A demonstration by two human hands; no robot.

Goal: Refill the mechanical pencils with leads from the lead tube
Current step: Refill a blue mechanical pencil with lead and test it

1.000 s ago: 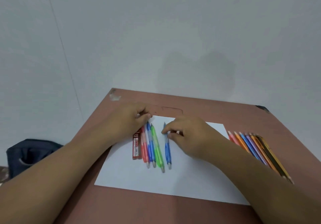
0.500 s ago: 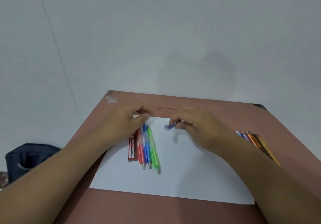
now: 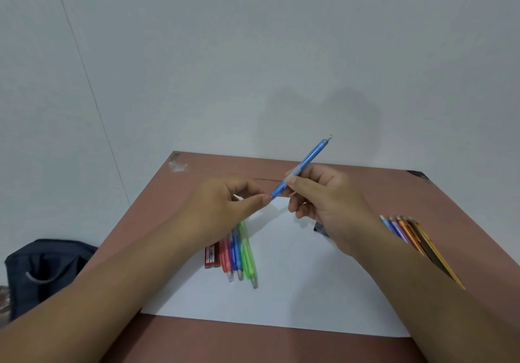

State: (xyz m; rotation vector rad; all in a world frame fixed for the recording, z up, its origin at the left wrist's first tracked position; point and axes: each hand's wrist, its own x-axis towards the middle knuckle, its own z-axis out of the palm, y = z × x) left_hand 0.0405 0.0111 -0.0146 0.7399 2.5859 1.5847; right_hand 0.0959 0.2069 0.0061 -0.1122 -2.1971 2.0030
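The right hand (image 3: pixel 323 202) holds a slim blue plastic mechanical pencil (image 3: pixel 302 167) above the far part of the reddish-brown counter (image 3: pixel 281 345). Its grip is narrow, thumb and fingers curled round the pale grip section of the barrel. The pencil tilts with its metal tip up and away and its cap end down toward the left hand (image 3: pixel 225 208). The left hand's thumb and forefinger are pinched close at that lower end; whether they already hold the cap or only touch it is too small to tell.

The likely step is pulling the cap off to open the barrel. The main risk is the small cap slipping from the pinch and rolling off the counter. A sharp tug could also jerk the pencil loose from the light right-hand hold.

The flat red lead tube (image 3: pixel 211 257) lies on the white paper sheet (image 3: pixel 295 292), partly under the left wrist. Just beside it lie three more pencils in a row: a red mechanical pencil (image 3: pixel 225 261), a blue mechanical pencil (image 3: pixel 235 255) and a green mechanical pencil (image 3: pixel 249 253). A careless left forearm could sweep them.

A fan of coloured pencils (image 3: pixel 405 230) lies at the right, and a dark blue bag (image 3: pixel 42 267) sits below the counter's left edge.
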